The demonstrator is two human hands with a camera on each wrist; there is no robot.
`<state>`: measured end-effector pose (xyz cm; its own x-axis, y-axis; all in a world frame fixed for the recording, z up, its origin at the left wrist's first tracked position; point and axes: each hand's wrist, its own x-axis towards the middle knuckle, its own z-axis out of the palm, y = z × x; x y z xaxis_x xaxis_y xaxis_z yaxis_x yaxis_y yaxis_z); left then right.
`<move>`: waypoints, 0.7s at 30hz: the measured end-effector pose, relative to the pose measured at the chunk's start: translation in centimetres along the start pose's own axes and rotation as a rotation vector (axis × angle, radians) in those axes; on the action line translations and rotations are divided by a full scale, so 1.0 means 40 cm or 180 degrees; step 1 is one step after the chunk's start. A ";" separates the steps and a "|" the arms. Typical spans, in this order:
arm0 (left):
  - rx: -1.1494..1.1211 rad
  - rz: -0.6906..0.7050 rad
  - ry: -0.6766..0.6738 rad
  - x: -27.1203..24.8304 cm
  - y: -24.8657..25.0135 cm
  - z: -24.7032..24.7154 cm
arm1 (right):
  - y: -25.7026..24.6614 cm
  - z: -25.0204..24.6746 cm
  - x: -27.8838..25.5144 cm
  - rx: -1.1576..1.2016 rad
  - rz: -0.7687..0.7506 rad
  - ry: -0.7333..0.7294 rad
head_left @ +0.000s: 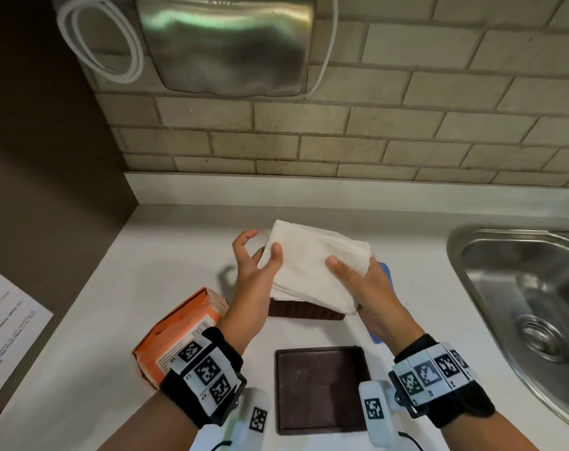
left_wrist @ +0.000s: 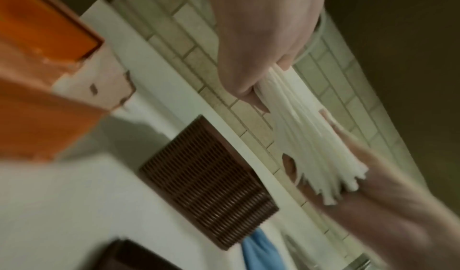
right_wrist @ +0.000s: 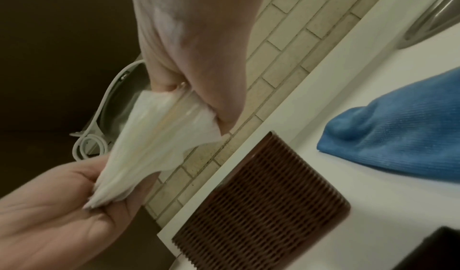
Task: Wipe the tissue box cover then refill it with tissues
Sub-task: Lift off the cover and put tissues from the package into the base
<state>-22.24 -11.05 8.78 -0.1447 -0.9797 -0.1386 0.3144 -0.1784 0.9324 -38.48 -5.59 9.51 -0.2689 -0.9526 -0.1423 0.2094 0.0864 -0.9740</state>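
Observation:
A thick stack of white tissues (head_left: 312, 265) is held in the air between both hands. My left hand (head_left: 263, 255) pinches its left end, thumb on top. My right hand (head_left: 358, 276) grips the right end, thumb on top and fingers beneath. In the wrist views the stack (left_wrist: 306, 136) (right_wrist: 159, 140) fans out between the two grips. Directly below it the brown ribbed tissue box cover (head_left: 304, 312) (right_wrist: 261, 215) stands on the white counter, mostly hidden by the tissues. Its flat brown base (head_left: 320, 388) lies nearer to me.
A torn-open orange tissue carton (head_left: 179, 330) lies at the left beside my left wrist. A blue cloth (head_left: 385, 271) (right_wrist: 398, 136) sits on the counter under my right hand. A steel sink (head_left: 521, 288) is at the right, with a tiled wall behind.

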 end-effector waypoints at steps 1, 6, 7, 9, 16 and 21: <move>-0.0390 -0.0181 0.0019 0.001 0.002 0.000 | 0.001 0.003 0.000 0.0062 -0.0004 0.0087; -0.0561 -0.0271 -0.0189 -0.013 -0.005 0.017 | 0.009 0.014 -0.005 0.0411 0.0212 -0.0085; -0.0419 -0.0236 -0.0124 -0.016 -0.008 0.019 | 0.008 0.016 -0.009 0.0230 0.0333 -0.0232; -0.0238 -0.0235 0.0240 -0.009 -0.011 0.013 | 0.010 0.010 -0.010 -0.0181 0.0531 -0.0425; 0.0491 -0.0095 0.0135 -0.018 -0.008 0.023 | -0.025 0.026 -0.022 -0.0983 0.0428 -0.0767; 0.0577 -0.0185 0.0021 -0.031 -0.012 0.048 | -0.003 0.063 -0.011 -0.1387 0.0077 -0.0734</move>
<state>-24.02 -9.57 9.17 -0.1513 -0.9689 -0.1958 0.1315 -0.2160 0.9675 -36.03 -5.93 10.13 -0.0433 -0.9843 -0.1710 -0.2131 0.1763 -0.9610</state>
